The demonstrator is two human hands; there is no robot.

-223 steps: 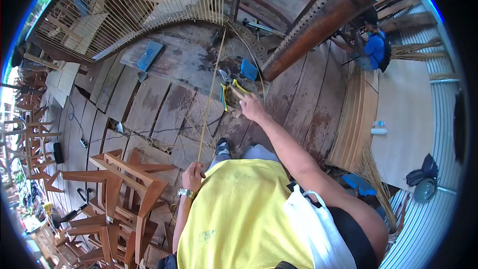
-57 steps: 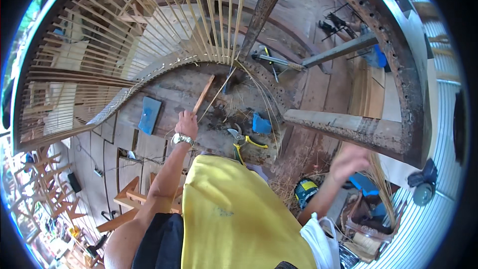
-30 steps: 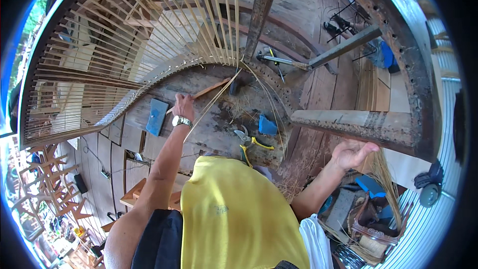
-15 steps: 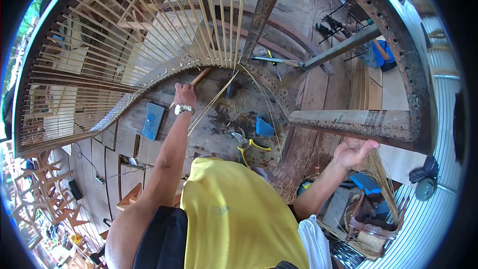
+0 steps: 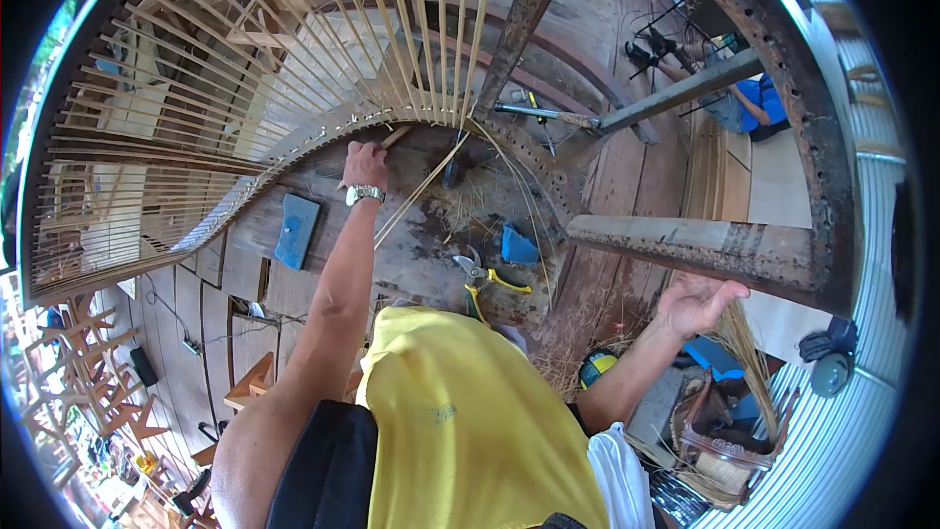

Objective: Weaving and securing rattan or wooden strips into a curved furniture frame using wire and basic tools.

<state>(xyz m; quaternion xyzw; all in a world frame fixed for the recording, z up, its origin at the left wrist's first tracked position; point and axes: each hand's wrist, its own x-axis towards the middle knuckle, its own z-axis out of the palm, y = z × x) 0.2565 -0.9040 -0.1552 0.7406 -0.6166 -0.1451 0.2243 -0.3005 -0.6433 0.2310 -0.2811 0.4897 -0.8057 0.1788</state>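
Wooden frame [image 5: 695,243] meets the spread right hand [image 5: 697,307]; left hand [image 5: 364,167] grips a stick [image 5: 397,135] (brown box-like thing [image 5: 729,452], contents unclear).

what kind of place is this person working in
Probably a woodworking or furniture workshop, judging by the large, partly strung wooden frame, the yellow-handled pruning shears and the shaped wooden parts piled at the left.

The left arm [image 5: 318,343] reaches out long and only slightly bent, aimed near 1 o'clock, its left hand [image 5: 364,165] at about 10 o'clock of the view, back upward, fingers curled under. The right forearm [image 5: 623,379] slants between 1 and 2 o'clock; the right hand [image 5: 693,308], between 3 and 4 o'clock, shows its palm, thumb stretched toward 2 o'clock.
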